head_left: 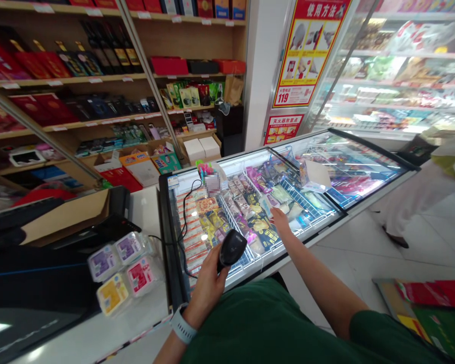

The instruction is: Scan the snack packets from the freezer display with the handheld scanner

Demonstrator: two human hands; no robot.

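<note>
A black handheld scanner (233, 247) is gripped in my left hand (211, 275), its head pointing up and right, above the near left part of a glass-topped freezer (307, 237). My right hand (280, 221) is over the freezer's middle, with its fingers around the end of a small pale packet (266, 206). Bagged frozen goods in wire baskets show beneath the glass. On the white counter to the left sit several clear tubs (129, 273) with purple, red and yellow labels. A black cable (185, 217) lies curved across the freezer's left end.
An open white box (315, 177) stands on the freezer, and a colourful item (212, 179) lies at its far left. Shelves (87, 78) of boxes and bottles rise behind. A person in pale trousers (413, 197) is at the right. A black device (34, 283) occupies the left.
</note>
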